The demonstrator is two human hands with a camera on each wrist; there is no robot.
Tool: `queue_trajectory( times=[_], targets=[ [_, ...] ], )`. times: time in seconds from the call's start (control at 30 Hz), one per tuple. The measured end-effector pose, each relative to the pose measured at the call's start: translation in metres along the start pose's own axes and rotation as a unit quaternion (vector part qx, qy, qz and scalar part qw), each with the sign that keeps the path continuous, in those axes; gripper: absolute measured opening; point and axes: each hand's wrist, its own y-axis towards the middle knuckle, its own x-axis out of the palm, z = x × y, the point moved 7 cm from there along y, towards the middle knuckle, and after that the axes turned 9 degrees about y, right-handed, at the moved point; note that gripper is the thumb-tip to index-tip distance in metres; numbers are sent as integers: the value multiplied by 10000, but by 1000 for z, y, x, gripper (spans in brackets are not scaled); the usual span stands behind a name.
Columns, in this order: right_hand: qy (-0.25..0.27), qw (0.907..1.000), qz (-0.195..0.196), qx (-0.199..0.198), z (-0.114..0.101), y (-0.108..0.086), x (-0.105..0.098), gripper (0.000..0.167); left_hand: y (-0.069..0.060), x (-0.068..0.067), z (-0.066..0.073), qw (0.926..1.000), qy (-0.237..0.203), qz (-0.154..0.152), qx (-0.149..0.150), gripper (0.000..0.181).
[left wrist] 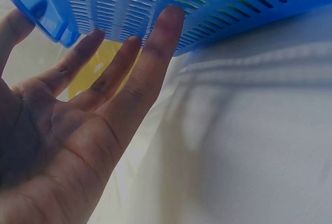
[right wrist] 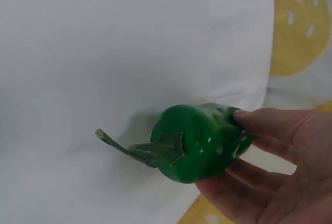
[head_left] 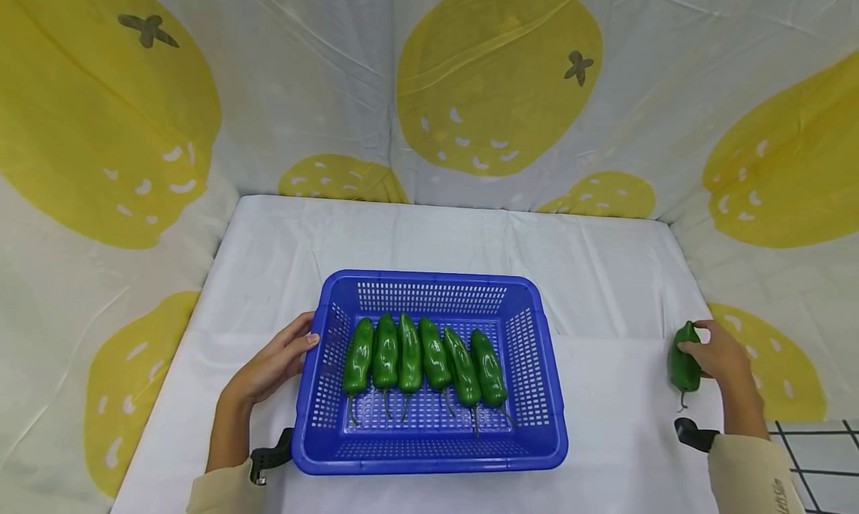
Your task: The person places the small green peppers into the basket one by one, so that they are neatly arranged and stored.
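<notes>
A blue plastic basket (head_left: 429, 467) with slotted walls stands on the white cloth, holding several glossy green peppers (head_left: 410, 353) side by side in a row, stems toward the near side. At the basket's left wall is my left hand (head_left: 271, 365); its fairly straight fingers touch the rim and outer side, as the left wrist view also shows. Far to the right, my right hand (head_left: 721, 353) grips another green pepper (right wrist: 189, 141) between thumb and fingers. That pepper's curved stem points toward the near side, and its far end is partly covered by the hand.
White cloth (head_left: 604, 290) covers the table under the basket. Cloth walls with yellow fruit prints (head_left: 499, 77) enclose the back and both sides. Black straps (head_left: 268, 458) circle the wrists. White tiles (head_left: 828, 462) show at the lower right.
</notes>
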Motion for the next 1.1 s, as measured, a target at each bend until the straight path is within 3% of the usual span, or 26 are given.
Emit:
queue_trajectory(
  times=[0.53,1.1],
  targets=[
    [-61,9925,-236,-1200,-79,-16,20,63,1,0,1,10000,-27,-22,32,51],
    [-55,9769,-413,-2095,-181,-59,49,64,0,0,0,10000,-38,-19,13,51]
  ],
)
